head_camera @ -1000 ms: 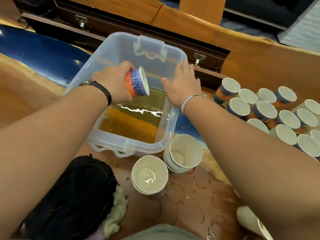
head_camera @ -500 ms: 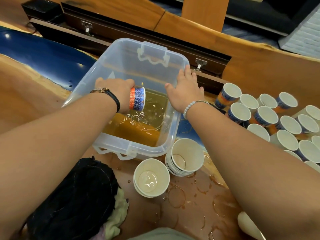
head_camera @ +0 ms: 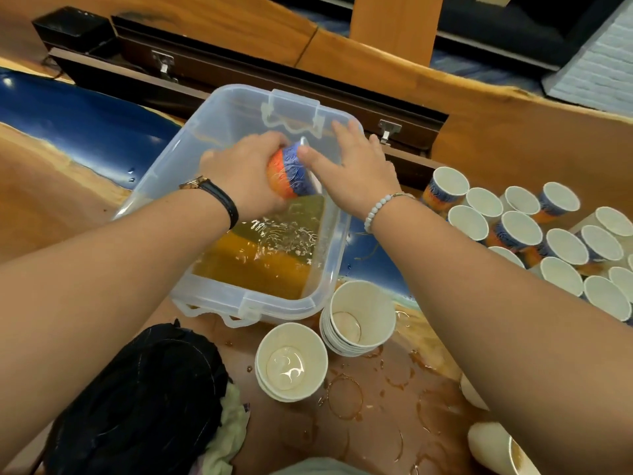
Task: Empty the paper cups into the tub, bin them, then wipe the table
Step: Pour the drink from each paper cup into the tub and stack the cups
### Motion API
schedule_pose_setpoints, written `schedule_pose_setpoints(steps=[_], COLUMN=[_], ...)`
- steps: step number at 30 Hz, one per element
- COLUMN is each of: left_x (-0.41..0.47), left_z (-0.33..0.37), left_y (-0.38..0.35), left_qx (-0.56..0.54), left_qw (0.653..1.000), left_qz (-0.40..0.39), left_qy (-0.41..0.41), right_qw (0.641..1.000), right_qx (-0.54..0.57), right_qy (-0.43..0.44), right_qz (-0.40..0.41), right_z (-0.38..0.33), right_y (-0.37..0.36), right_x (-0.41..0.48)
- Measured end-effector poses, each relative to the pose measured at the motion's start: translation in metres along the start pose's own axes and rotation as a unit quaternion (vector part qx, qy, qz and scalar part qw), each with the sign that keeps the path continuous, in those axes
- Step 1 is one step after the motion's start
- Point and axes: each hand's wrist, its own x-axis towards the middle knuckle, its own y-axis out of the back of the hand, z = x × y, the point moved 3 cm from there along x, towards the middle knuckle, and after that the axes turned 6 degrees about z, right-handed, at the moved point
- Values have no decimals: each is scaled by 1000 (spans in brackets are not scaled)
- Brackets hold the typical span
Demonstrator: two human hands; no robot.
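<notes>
A clear plastic tub (head_camera: 329, 269) stands mid-table with amber liquid rippling in its bottom. Above it my left hand (head_camera: 246, 173) grips an orange-and-blue paper cup (head_camera: 291, 173), tipped on its side with the mouth facing away to the right. My right hand (head_camera: 352, 169) lies flat at the tub's right rim, its thumb touching the cup's blue band. Two stacks of used cups (head_camera: 359, 317) (head_camera: 291, 361) sit just in front of the tub. Several more cups (head_camera: 520, 231) crowd the table at the right.
A black bag (head_camera: 137, 406) with a pale cloth (head_camera: 229, 430) beside it lies at the front left. Brown ring stains and drips (head_camera: 346, 395) cover the table near me. Two tipped cups (head_camera: 496, 447) lie front right. A dark wooden rail (head_camera: 239, 73) runs behind the tub.
My left hand has lifted the cup up from near the liquid and turned it. My right thumb now touches the cup. The liquid ripples more.
</notes>
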Motion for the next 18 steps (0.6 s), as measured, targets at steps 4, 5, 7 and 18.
schedule_pose_setpoints(steps=[4,5,7,18], left_x=[6,8,16,41], left_z=[46,54,69,95], left_y=[25,28,26,-52], left_qx=[-157,-177,-171,36], left_qw=[983,978,977,997], left_qz=[82,94,94,-65], left_qy=[-38,-49,-83,-34], right_qw=[981,980,982,986], right_qx=[190,192,169,-150], right_qy=[30,39,44,-38], right_qz=[25,37,72,-68], right_z=[-16,-16,-5,104], right_y=[46,58,79,-20], right_x=[1,1,3,-20])
